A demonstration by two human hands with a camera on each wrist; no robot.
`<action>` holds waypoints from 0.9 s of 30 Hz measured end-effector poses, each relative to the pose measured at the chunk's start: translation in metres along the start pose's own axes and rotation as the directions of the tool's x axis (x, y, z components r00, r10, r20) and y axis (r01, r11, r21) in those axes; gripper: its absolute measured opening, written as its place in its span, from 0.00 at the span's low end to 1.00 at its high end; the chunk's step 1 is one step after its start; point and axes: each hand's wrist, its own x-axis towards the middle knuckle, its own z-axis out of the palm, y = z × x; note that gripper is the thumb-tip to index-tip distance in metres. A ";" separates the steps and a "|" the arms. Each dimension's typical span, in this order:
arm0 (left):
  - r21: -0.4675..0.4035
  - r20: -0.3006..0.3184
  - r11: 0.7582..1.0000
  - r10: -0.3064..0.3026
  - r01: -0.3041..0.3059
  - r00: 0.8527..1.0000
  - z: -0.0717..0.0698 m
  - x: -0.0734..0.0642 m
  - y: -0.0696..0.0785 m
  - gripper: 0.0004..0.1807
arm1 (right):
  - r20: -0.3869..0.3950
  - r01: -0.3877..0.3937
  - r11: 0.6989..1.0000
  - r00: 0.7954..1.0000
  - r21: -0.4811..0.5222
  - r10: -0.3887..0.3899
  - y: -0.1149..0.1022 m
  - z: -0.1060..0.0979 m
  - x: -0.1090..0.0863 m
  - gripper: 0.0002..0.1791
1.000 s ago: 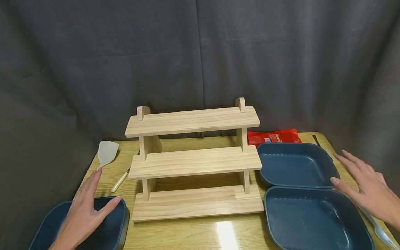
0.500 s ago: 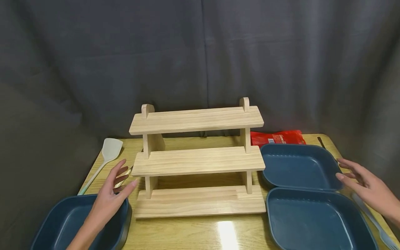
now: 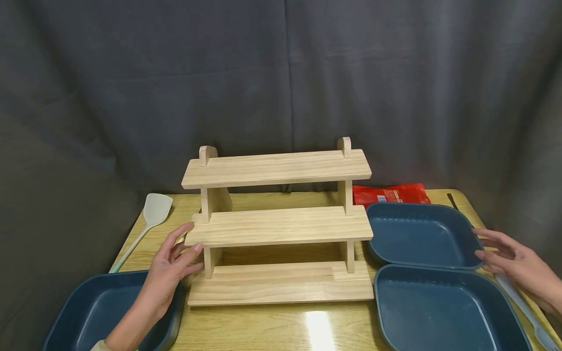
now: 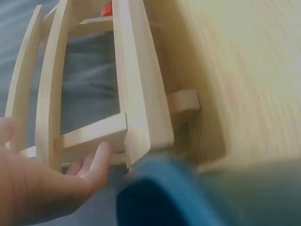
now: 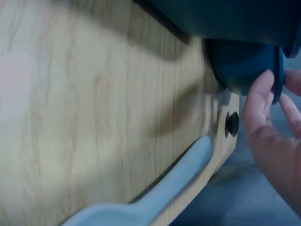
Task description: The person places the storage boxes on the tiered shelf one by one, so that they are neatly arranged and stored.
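Observation:
A three-tier pale wooden display stand [image 3: 281, 226] stands on the table, its lowest board toward me. My left hand [image 3: 164, 273] is at the left end of its middle shelf, thumb at the front corner and fingers curled about the board's end. In the left wrist view, fingers [image 4: 96, 165] lie close to the stand's side support [image 4: 96, 132]. On the right, my right hand [image 3: 515, 263] holds the right rim of the rear dark blue tray [image 3: 408, 234]. In the right wrist view that tray's rim [image 5: 277, 77] passes between the fingertips.
A second blue tray [image 3: 443, 312] sits in front of the rear one, and another blue tray [image 3: 94, 312] is at left. Around lie a white spatula [image 3: 156, 209], a pale blue utensil [image 3: 527, 312] and a red packet [image 3: 391, 194]. A grey curtain [image 3: 281, 73] hangs behind.
My left hand has moved right, from above the left tray to the stand's middle shelf. The right hand's fingers have curled in at the rear tray's rim. The head view has shifted slightly.

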 end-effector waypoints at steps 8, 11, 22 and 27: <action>-0.091 -0.057 0.994 -0.061 0.055 0.997 0.003 0.006 -0.003 0.35 | 0.126 -0.026 0.990 0.992 0.142 0.008 0.007 -0.006 0.010 0.30; -0.105 -0.057 0.993 -0.056 0.049 0.997 0.006 0.008 -0.003 0.35 | 0.147 -0.021 0.962 0.989 0.273 -0.020 0.011 -0.008 0.010 0.30; -0.124 -0.059 0.991 -0.052 0.045 0.997 0.011 0.008 -0.002 0.34 | 0.162 -0.004 0.773 0.979 0.634 -0.127 0.011 -0.011 0.008 0.33; -0.111 -0.054 0.993 -0.058 0.052 0.997 0.010 0.008 -0.001 0.34 | 0.115 0.042 0.768 0.982 0.639 -0.149 0.005 -0.011 0.008 0.34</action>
